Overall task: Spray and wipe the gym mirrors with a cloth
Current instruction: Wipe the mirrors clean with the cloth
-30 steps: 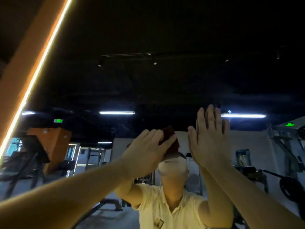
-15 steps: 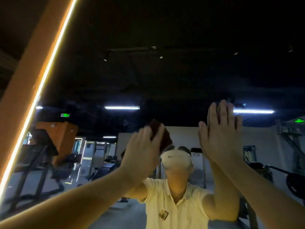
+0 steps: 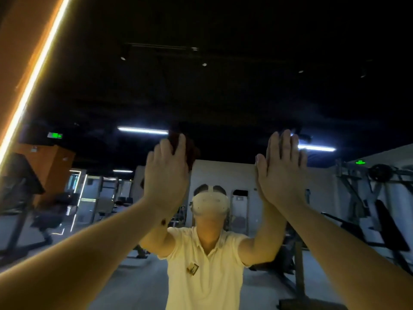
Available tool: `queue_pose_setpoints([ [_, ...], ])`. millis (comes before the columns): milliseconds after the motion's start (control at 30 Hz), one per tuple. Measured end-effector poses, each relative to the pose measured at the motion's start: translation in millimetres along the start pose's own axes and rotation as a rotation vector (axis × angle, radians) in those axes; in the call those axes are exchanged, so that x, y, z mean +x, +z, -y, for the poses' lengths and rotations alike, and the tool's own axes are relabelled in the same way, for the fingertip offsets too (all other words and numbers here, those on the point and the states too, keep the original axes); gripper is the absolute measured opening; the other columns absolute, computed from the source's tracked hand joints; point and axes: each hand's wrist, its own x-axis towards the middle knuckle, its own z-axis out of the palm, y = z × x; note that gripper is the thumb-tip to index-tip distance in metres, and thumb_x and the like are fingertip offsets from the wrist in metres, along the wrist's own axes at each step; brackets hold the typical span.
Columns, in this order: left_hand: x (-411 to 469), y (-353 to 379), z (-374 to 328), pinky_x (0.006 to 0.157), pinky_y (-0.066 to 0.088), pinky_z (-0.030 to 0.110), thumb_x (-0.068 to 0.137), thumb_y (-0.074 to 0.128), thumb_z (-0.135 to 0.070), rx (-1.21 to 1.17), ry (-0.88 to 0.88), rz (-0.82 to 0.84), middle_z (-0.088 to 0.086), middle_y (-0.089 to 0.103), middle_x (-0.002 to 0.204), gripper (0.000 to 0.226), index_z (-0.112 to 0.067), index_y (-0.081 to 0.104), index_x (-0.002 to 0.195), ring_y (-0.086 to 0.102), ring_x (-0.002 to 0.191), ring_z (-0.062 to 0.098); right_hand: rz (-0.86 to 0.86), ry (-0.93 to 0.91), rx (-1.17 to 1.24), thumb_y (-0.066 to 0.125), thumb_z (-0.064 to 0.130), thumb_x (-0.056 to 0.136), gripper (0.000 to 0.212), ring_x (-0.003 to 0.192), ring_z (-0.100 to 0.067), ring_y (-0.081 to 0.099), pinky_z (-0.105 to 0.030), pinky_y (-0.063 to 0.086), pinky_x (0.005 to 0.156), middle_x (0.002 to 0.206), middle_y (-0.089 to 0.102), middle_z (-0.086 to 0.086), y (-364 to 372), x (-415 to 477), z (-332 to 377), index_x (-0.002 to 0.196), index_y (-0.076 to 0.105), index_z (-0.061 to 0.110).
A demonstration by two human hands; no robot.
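The gym mirror [image 3: 223, 90] fills the view in front of me and reflects a person in a pale shirt with a headset. My left hand [image 3: 166, 173] is raised with straight fingers and presses a dark red cloth [image 3: 192, 153] flat against the glass; only the cloth's top and right edge show past my fingers. My right hand [image 3: 280, 171] is flat on the mirror to the right, fingers straight and together, holding nothing. No spray bottle is in view.
An orange frame with a lit strip [image 3: 33, 70] borders the mirror on the left. The glass reflects gym machines [image 3: 368, 198] at the right, racks [image 3: 105, 198] at the left, ceiling lights and a grey floor.
My left hand has carried the cloth up and to the left across the glass, turning more upright. My right hand stays flat on the mirror and the view has tilted down a little.
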Motion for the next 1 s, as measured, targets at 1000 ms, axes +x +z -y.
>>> queue_pose_setpoints([
  [1000, -139.1, -16.8, 1.7, 0.092, 0.046, 0.05, 0.099, 0.025, -0.056, 0.07, -0.064, 0.219, 0.025, 0.054, 0.121, 0.071, -0.022, 0.038, 0.16, 0.055, 0.105, 0.041, 0.383, -0.047, 0.248, 0.047, 0.03, 0.102, 0.057, 0.16, -0.028, 0.005, -0.055, 0.018, 0.126, 0.172, 0.016, -0.01, -52.2, -282.5, 3.5, 0.157, 0.041, 0.017],
])
